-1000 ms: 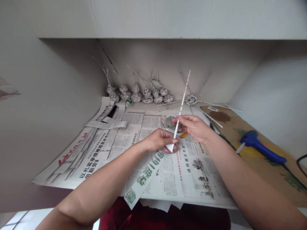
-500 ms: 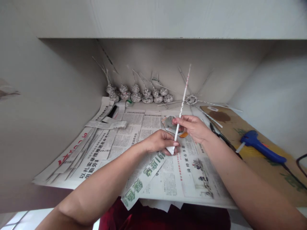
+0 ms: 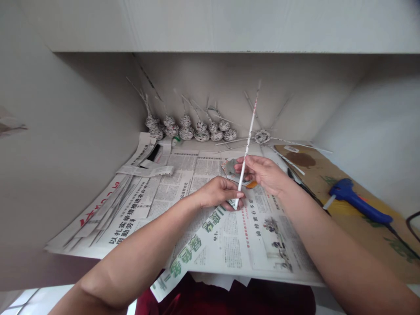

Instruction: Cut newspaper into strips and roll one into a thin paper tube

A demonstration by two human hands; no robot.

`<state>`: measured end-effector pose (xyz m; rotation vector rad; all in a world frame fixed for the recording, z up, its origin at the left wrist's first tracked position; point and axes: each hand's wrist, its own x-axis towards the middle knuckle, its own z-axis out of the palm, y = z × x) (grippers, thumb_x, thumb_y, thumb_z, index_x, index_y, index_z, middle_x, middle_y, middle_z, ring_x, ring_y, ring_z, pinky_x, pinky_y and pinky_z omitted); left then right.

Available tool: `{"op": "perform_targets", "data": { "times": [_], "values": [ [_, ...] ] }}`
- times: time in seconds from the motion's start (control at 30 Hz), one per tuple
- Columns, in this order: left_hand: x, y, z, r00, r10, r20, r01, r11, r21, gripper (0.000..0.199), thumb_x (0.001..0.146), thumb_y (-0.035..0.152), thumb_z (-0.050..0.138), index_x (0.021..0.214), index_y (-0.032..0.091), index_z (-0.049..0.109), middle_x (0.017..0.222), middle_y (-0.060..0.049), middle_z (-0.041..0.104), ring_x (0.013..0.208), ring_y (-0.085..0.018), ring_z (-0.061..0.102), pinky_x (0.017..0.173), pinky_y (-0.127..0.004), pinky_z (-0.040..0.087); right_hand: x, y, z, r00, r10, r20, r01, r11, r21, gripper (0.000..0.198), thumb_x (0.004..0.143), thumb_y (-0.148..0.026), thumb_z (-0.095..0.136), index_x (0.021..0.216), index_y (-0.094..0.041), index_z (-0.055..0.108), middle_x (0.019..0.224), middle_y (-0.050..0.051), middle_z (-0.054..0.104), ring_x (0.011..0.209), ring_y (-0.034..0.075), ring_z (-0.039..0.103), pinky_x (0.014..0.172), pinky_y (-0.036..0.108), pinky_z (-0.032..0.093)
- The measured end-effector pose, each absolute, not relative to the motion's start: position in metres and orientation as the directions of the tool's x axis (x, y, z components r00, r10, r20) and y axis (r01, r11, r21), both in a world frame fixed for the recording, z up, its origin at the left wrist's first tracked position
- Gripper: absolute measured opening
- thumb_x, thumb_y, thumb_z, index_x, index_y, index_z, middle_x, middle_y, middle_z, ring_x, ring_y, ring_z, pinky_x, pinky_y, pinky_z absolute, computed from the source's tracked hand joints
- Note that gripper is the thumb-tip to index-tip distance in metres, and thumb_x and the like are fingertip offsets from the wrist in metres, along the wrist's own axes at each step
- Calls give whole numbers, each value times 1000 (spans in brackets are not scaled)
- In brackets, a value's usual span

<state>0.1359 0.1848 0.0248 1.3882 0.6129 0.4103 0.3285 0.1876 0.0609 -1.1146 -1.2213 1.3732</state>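
Observation:
A thin rolled paper stick (image 3: 248, 140) slants upward between my hands, white low down and printed toward its tip. My left hand (image 3: 220, 193) pinches its lower end, where a newspaper strip (image 3: 187, 253) with green characters runs into the roll. The strip trails down to the left and hangs past the table's front edge. Higher on the stick, my right hand (image 3: 260, 171) grips it between thumb and fingers. Behind the right hand lies a small greyish patterned piece (image 3: 230, 168) with something orange beside it, partly hidden.
Newspaper sheets (image 3: 183, 175) cover the table. Cut paper strips (image 3: 108, 205) lie at left. Several woven paper gourds (image 3: 186, 129) line the back wall, with a woven piece with spread sticks (image 3: 262, 136) beside them. At right, a blue glue gun (image 3: 357, 203) and dark-handled pliers (image 3: 303, 188) lie on cardboard (image 3: 357, 236).
The strip's loose end has shifted down and left, farther over the table edge. The stick's tip stands slightly higher, and my right fingers have changed position on it.

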Motion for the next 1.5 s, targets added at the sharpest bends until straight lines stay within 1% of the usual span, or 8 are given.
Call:
{"op": "perform_targets", "data": {
  "times": [0.1,0.27,0.43,0.63,0.8,0.97,1.1,1.5],
  "values": [
    [136,184,27,776,608,-171,98,150,984,38,76,48,75,90,13,72,86,-8,71,76,-15,67,66,-28,57,331,185,64,-214,974,-79,-31,-87,-996,43,71,-52,80,102,-22,76,95,8,75,82,18,65,64,27,51],
    [137,183,28,791,580,-195,120,165,979,36,75,46,76,88,12,73,83,-7,71,77,-15,68,66,-27,57,330,186,60,-140,989,-56,-14,-58,-998,30,66,-46,84,81,-21,78,83,5,72,67,13,58,57,26,47],
    [136,184,25,772,612,-170,86,165,983,36,76,45,76,90,12,72,83,-7,71,77,-16,68,65,-27,57,329,187,60,-128,992,-15,-56,-23,-998,31,65,-48,84,79,-22,77,94,6,74,81,16,62,65,27,50],
    [136,184,24,794,584,-170,88,166,982,37,76,46,76,91,12,72,83,-7,71,80,-17,68,66,-28,57,330,189,58,-115,993,-19,-47,-24,-999,27,63,-45,87,71,-22,75,83,2,73,75,13,61,61,23,47],
    [136,183,25,780,606,-160,74,165,984,38,75,46,76,91,12,72,83,-8,70,79,-17,68,65,-28,56,330,189,58,-177,984,-27,-23,-32,-999,33,62,-47,86,78,-19,77,93,7,74,84,18,64,69,28,50],
    [137,183,27,797,579,-172,95,161,982,37,76,45,75,91,12,72,82,-8,70,80,-17,68,67,-30,58,328,187,58,-106,994,-4,-20,-6,-1000,31,63,-47,86,70,-20,72,81,1,72,63,10,55,59,25,45],
    [137,184,27,784,597,-173,95,160,982,37,76,46,75,91,12,72,82,-7,70,78,-17,68,67,-30,58,329,187,60,-189,981,-35,-2,-36,-999,37,66,-51,83,83,-19,77,90,6,73,71,14,60,63,27,48],
    [136,183,28,780,596,-190,109,171,979,37,76,45,76,91,12,73,84,-8,71,80,-17,69,67,-30,58,331,190,54,-189,981,-30,-16,-34,-999,30,65,-45,85,76,-19,76,90,6,74,77,15,63,67,27,49]
  ]
}}
